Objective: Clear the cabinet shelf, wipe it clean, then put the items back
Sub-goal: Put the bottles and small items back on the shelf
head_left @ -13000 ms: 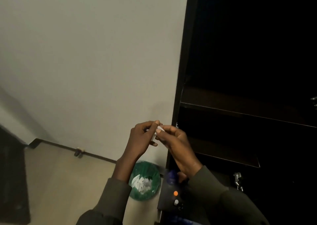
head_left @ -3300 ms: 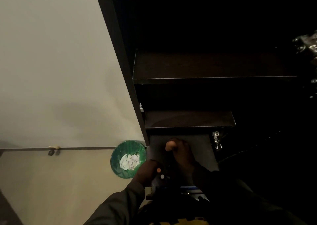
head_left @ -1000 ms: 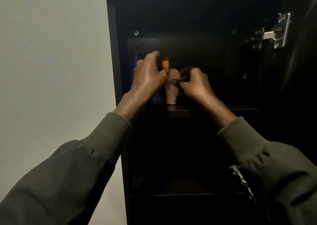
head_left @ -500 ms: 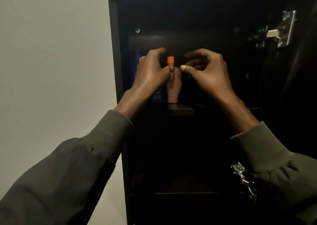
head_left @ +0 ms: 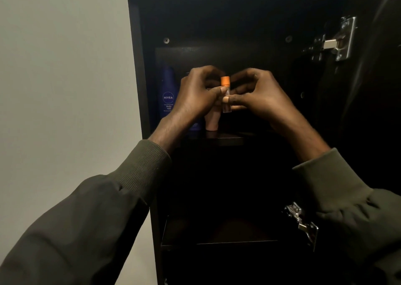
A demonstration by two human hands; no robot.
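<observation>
A small vial with an orange cap is held upright in front of the upper cabinet shelf. My left hand pinches it from the left and my right hand pinches it from the right. Behind my left hand a dark blue Nivea body milk bottle stands at the shelf's left end. A pinkish bottle stands next to it, partly hidden by my fingers. A second blue container shows only at its base.
The dark cabinet's left side panel meets a pale wall. A metal door hinge sits at the upper right and another hinge lower right. A lower shelf lies below in shadow.
My right hand has closed in from the right onto the orange-capped vial, which my left hand held alone before. Both hands have dropped slightly.
</observation>
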